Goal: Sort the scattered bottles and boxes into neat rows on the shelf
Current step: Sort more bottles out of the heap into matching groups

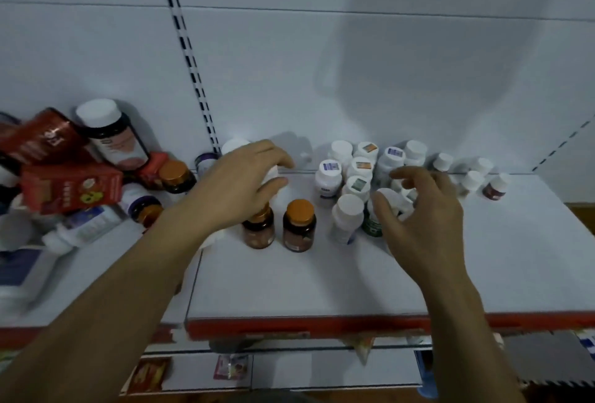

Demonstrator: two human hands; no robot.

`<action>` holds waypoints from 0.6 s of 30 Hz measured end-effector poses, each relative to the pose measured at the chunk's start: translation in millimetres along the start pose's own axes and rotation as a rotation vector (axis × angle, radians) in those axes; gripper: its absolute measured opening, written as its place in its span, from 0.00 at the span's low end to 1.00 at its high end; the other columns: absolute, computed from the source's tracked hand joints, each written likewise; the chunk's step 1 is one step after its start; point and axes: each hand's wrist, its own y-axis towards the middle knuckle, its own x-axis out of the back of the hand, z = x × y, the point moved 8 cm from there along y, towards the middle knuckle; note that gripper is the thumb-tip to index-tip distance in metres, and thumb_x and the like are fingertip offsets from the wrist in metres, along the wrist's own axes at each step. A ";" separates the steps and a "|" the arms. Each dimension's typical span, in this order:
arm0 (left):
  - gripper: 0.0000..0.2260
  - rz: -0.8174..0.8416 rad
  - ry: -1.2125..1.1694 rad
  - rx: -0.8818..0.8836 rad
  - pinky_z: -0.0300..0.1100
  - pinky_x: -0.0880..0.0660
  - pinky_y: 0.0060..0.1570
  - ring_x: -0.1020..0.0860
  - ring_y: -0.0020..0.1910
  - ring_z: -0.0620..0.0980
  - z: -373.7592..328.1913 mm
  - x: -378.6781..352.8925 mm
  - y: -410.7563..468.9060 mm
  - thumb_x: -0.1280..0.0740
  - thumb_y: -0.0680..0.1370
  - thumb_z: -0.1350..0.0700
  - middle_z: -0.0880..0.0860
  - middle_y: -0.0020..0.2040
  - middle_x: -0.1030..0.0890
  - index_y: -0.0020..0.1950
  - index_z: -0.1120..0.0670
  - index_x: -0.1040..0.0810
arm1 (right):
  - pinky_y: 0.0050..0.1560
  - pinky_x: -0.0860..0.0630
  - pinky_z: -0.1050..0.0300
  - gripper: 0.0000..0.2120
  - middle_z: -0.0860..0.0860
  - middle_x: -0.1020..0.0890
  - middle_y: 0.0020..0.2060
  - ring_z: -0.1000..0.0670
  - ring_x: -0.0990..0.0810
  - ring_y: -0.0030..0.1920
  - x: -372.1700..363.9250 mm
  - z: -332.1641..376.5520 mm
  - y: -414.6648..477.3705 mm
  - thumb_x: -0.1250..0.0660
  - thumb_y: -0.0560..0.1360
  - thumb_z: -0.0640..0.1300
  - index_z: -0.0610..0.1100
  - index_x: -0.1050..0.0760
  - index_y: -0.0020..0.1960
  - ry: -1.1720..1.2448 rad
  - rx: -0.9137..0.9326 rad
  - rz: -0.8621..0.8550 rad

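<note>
The white shelf (322, 277) has a red front edge. My left hand (244, 183) reaches over its middle, fingers and thumb curled round a white bottle (273, 174) that it mostly hides. Just in front stand two amber bottles with orange caps, one (258, 230) partly under the hand and the other (299, 225) beside it. On the right, several white-capped bottles (360, 166) stand in close rows. My right hand (421, 209) hovers at their front right with fingers spread and loosely bent near a white cap (390, 198); I see no grip.
A jumbled pile lies at the left: red boxes (70, 190), a dark bottle with a white cap (111, 132), orange-capped bottles (175, 175) and white bottles on their sides. Small bottles (495, 187) stand at the back right. A slotted upright (193, 64) runs up the back wall.
</note>
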 end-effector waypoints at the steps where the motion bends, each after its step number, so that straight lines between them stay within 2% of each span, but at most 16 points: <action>1: 0.11 -0.021 0.003 0.040 0.46 0.24 0.52 0.21 0.51 0.48 13.0 6.6 -7.1 0.32 0.81 0.51 0.46 0.55 0.22 0.63 0.51 0.20 | 0.53 0.28 0.55 0.17 0.51 0.23 0.55 0.48 0.25 0.54 -8.3 14.3 2.0 0.27 0.75 0.50 0.49 0.23 0.62 0.035 0.069 0.028; 3: 0.12 -0.056 -0.006 0.079 0.47 0.23 0.48 0.21 0.46 0.47 28.8 15.3 -21.8 0.33 0.82 0.47 0.46 0.51 0.20 0.61 0.51 0.19 | 0.54 0.31 0.57 0.17 0.55 0.22 0.53 0.50 0.25 0.54 -32.1 43.6 1.5 0.29 0.76 0.52 0.50 0.23 0.64 0.044 0.230 0.163; 5: 0.17 0.002 -0.027 0.070 0.44 0.23 0.49 0.22 0.49 0.43 31.9 9.8 -34.0 0.35 0.80 0.40 0.45 0.53 0.19 0.62 0.49 0.19 | 0.57 0.33 0.51 0.21 0.57 0.21 0.57 0.49 0.28 0.59 -66.5 64.4 -4.6 0.30 0.76 0.59 0.54 0.25 0.67 -0.090 0.370 0.388; 7: 0.21 0.108 0.007 0.065 0.45 0.24 0.53 0.25 0.55 0.42 30.6 -7.3 -43.3 0.35 0.77 0.36 0.44 0.58 0.20 0.65 0.46 0.22 | 0.55 0.38 0.48 0.25 0.59 0.22 0.62 0.48 0.33 0.63 -96.9 70.3 -10.8 0.31 0.74 0.63 0.59 0.27 0.69 -0.270 0.431 0.556; 9: 0.21 0.140 -0.011 0.103 0.49 0.23 0.57 0.25 0.58 0.44 30.9 -20.8 -51.0 0.30 0.77 0.40 0.43 0.60 0.22 0.68 0.45 0.25 | 0.52 0.41 0.48 0.23 0.59 0.22 0.62 0.48 0.34 0.62 -109.4 70.0 -10.7 0.30 0.74 0.60 0.60 0.27 0.69 -0.320 0.423 0.583; 11: 0.22 0.101 -0.082 0.126 0.50 0.23 0.58 0.25 0.58 0.43 32.7 -25.0 -56.8 0.28 0.77 0.44 0.43 0.61 0.23 0.70 0.45 0.26 | 0.52 0.41 0.48 0.22 0.58 0.21 0.61 0.47 0.33 0.62 -107.2 69.9 -3.6 0.28 0.74 0.55 0.60 0.25 0.67 -0.285 0.385 0.515; 14: 0.23 0.098 -0.065 0.118 0.48 0.23 0.58 0.26 0.61 0.43 32.7 -24.5 -65.4 0.29 0.78 0.44 0.40 0.64 0.24 0.73 0.42 0.28 | 0.58 0.32 0.46 0.21 0.55 0.20 0.60 0.46 0.27 0.61 -100.9 71.7 12.1 0.26 0.73 0.52 0.56 0.24 0.65 -0.210 0.363 0.429; 16: 0.24 0.090 0.012 0.120 0.45 0.25 0.55 0.26 0.61 0.45 35.7 -19.4 -71.0 0.28 0.77 0.44 0.41 0.63 0.23 0.73 0.41 0.28 | 0.58 0.25 0.47 0.21 0.52 0.19 0.59 0.46 0.23 0.58 -106.4 76.9 21.1 0.26 0.74 0.50 0.54 0.24 0.66 -0.145 0.359 0.478; 18: 0.23 0.053 0.054 0.166 0.44 0.25 0.53 0.24 0.59 0.47 41.8 -11.3 -75.0 0.27 0.77 0.45 0.43 0.61 0.22 0.71 0.42 0.27 | 0.58 0.25 0.48 0.21 0.51 0.19 0.58 0.46 0.22 0.57 -117.7 88.1 23.7 0.26 0.74 0.49 0.53 0.24 0.66 -0.122 0.389 0.567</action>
